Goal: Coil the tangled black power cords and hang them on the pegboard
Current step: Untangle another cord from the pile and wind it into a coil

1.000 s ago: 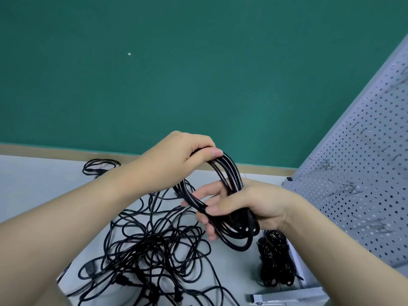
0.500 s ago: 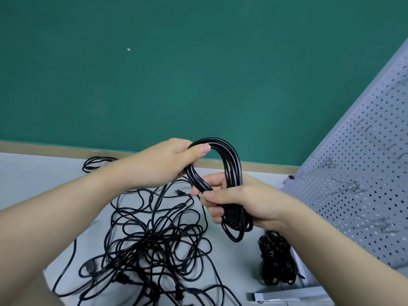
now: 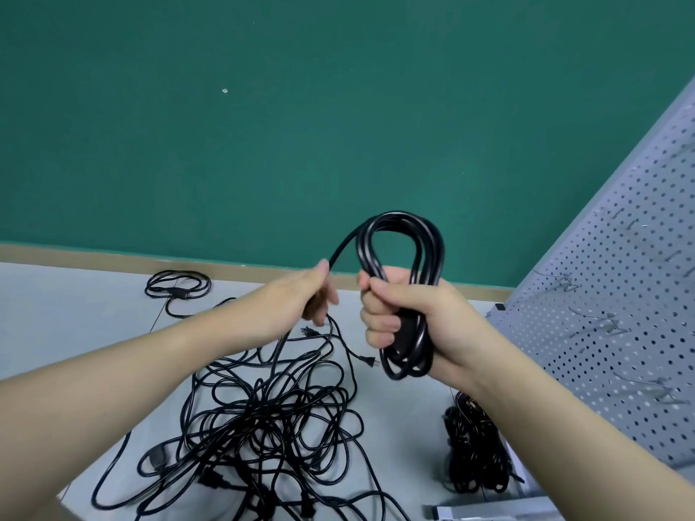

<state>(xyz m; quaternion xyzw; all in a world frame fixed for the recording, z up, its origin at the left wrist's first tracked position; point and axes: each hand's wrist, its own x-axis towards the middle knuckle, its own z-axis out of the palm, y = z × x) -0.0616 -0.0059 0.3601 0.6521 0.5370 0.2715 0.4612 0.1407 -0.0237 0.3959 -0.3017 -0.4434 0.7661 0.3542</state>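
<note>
Head view, left to right. Far left on the grey table (image 3: pixel 45 317) lies a small looped cord (image 3: pixel 176 289), apart from the rest; it looks set aside, though whether it is finished I cannot tell. Below it sprawls the tangled pile (image 3: pixel 263 419) of black power cords, loose loops crossing each other, two plug ends (image 3: pixel 370 361) sticking out on the upper right side. Pile sits low centre so slack can feed upward to the hands.

Left hand (image 3: pixel 314 295) is raised over the pile, fingers curled round a single strand (image 3: pixel 342 248), thumb on top. That strand arcs up and right into the coil. Judgement: this hand guides and tensions the free length so the next loop lays flat, not twisted.

Right hand (image 3: pixel 406 317) is a closed fist clamped around the middle of the coil (image 3: pixel 404 235), several turns bunched together; the top of the loop stands above the fist, the bottom hangs below it. Gripping mid-loop keeps the turns from springing apart while more cord is added. Coil is held in the air, above the table, between pile and pegboard.

Lower right, a dark bundle of cord (image 3: pixel 475 449) rests on the table near the board's foot; coiled or just bunched, too dense to tell.

Far right, the grey pegboard (image 3: pixel 620 280) slants up, metal hooks (image 3: pixel 598 319) sticking out, none carrying a cord in view. Judgement: coiling stage, hanging not yet started; the tail going down to the pile may snag.
</note>
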